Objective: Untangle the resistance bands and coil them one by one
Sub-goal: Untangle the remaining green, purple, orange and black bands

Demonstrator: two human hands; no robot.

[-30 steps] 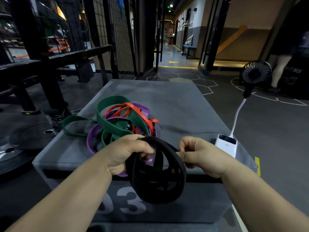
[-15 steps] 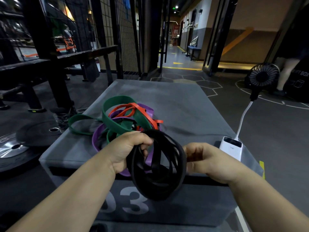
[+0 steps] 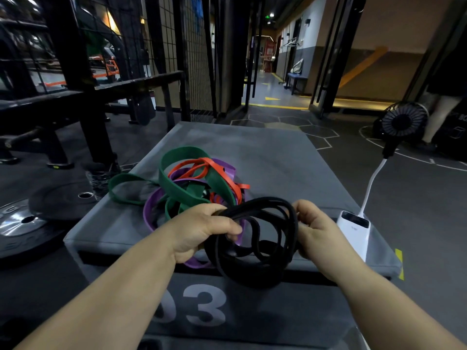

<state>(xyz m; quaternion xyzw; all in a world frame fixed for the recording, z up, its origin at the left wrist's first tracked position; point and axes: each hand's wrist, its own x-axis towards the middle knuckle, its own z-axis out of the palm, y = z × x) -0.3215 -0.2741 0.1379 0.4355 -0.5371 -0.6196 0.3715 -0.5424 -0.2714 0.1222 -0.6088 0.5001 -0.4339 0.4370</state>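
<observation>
Black band [image 3: 242, 277], gathered into several loose loops, is held up over the near edge of the grey box [image 3: 265, 157], in front of the "03" on its face. The left hand [image 3: 202, 231] grips the loops on their left side with curled fingers and the thumb over the top. The right hand [image 3: 316, 231] pinches the strands on the opposite side.

A second ago the loops hung as a tighter, upright oval. Now they have spread wider and tipped toward the camera, the strands have drawn apart, and both hands sit a little higher above the box edge. That looks like the coil being turned and adjusted rather than finished. The strands need to be gathered snug again before it can be set down.

Further back on the box top, the green band [image 3: 177, 160], purple band [image 3: 149, 213] and red band [image 3: 217, 165] have stayed in one knotted heap. A purple strand shows through the black loops and under the left hand. Whether it is caught in the coil cannot be told. A white power bank [image 3: 353, 228] lies at the right edge of the box.
</observation>
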